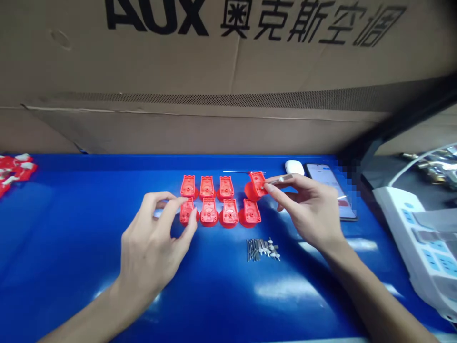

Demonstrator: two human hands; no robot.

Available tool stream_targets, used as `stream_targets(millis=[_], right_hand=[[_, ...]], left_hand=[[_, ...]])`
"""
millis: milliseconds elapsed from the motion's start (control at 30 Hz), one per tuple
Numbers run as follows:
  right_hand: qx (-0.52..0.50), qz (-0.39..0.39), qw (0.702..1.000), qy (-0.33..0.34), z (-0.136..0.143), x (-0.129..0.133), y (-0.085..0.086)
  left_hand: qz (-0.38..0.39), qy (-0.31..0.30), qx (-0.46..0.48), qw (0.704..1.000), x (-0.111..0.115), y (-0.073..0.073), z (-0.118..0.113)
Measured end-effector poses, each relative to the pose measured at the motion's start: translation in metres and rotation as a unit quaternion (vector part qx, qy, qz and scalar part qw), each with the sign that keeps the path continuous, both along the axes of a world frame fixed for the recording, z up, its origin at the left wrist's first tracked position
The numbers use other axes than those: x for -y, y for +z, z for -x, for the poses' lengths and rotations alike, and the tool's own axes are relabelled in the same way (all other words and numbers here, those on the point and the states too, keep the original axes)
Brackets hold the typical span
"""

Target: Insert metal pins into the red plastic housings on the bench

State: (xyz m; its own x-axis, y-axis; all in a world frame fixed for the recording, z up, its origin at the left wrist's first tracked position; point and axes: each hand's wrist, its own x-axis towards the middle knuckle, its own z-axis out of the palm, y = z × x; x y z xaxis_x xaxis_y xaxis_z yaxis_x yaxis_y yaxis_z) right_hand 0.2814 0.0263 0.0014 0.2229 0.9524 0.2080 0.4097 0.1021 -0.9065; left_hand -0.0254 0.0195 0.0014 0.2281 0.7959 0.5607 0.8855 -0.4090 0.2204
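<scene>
Two rows of red plastic housings [209, 210], each an open shell on a round base, stand on the blue tabletop. My left hand [153, 233] has its thumb and index finger on either side of the front-left housing [186, 211]. My right hand [309, 205] pinches a slim silvery metal tool [282, 179], its kind unclear. Its fingertips are at the right edge of the back-right housing [257, 182], which sits tilted and a little apart from its row. In front of the rows lies a small pile of metal pins and white-headed pieces [262, 249].
A thin metal rod [235, 171] lies behind the housings. At the back right are a white case [294, 167] and a phone [332, 186]. A white power strip [417, 247] borders the right. Red-and-white parts [16, 171] lie far left; a cardboard box [200, 66] stands behind.
</scene>
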Motion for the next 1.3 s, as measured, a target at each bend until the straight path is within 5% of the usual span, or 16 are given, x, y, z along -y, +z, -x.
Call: stream_targets(millis=[300,1300], right_hand=[[-0.006,0.000,1.000,-0.002,0.007,0.006,0.008],[-0.092,0.043,0.995,0.005,0.005,0.015,0.024]], left_hand=[[0.109,-0.010,0.077,0.991,-0.005,-0.003,0.003],[0.114,-0.070,0.040,0.990,-0.005,0.002,0.003]])
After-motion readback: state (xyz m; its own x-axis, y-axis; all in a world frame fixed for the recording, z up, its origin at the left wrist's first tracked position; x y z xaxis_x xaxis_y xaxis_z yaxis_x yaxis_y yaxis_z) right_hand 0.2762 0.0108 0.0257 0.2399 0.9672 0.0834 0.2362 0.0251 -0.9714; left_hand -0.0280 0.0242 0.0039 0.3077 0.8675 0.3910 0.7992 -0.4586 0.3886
